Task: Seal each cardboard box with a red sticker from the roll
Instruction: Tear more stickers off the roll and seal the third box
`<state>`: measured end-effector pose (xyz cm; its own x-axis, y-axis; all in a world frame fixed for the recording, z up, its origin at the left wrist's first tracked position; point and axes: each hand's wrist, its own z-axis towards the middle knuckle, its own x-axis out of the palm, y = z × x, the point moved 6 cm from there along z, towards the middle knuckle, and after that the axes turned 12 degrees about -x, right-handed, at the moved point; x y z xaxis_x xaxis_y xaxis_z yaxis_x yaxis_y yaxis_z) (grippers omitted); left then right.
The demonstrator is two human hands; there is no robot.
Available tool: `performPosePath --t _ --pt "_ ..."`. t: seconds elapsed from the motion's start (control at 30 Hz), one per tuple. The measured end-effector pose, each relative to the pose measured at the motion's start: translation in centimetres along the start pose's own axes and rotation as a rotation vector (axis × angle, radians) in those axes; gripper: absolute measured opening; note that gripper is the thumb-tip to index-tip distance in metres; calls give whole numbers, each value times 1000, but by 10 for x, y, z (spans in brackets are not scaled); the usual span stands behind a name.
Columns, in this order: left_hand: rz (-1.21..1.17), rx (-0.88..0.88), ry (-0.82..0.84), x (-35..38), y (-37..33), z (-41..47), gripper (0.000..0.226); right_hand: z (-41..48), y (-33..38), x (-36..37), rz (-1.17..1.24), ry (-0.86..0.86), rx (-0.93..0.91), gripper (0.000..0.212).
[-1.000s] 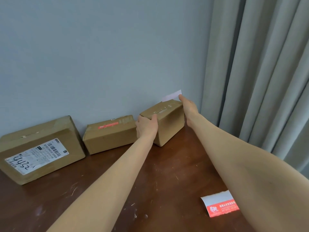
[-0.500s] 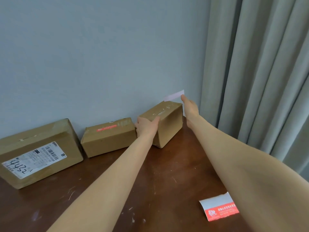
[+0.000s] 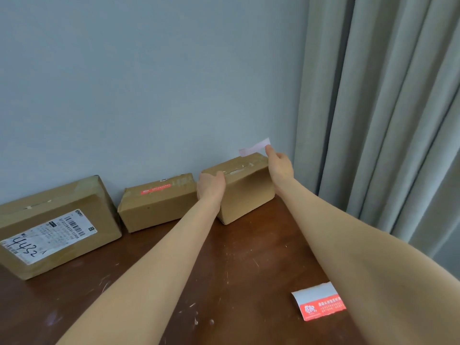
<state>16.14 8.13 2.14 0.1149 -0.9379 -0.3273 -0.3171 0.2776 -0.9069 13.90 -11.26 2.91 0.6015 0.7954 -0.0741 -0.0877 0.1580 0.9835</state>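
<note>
Far-right box (image 3: 246, 192) gripped at top left corner by left hand (image 3: 211, 185). Sticker (image 3: 254, 146) pinched in right hand (image 3: 280, 165), held just above box top, not yet stuck. Risk: seam missed if sticker laid crooked or folded onto itself. Roll (image 3: 318, 303) seen near right on table (image 3: 236, 270).

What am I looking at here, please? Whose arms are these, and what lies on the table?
There is no machine: the camera sits on a person's head and looks forward and down, so the two bare arms are that person's own. The left hand grips a top corner of the right box. The right hand pinches a pale sticker just above that box. On the table two more boxes stand by the wall: the middle box bears a red sticker, the large box a shipping label. A sticker strip lies near the right forearm.
</note>
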Motion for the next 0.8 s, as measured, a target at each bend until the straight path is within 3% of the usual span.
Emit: performPosePath --t 0.4,0.53,0.67,0.8 --pt "179 82 -5 -61 13 -82 53 -109 34 -46 -294 78 -26 56" --pt "189 103 44 -69 23 -109 37 -138 43 -56 -380 97 -74 51" --pt "268 113 17 -75 29 -120 57 -157 48 -60 -458 94 -94 48" --pt "283 127 18 -78 33 -125 60 -165 49 -61 -490 83 -105 47"
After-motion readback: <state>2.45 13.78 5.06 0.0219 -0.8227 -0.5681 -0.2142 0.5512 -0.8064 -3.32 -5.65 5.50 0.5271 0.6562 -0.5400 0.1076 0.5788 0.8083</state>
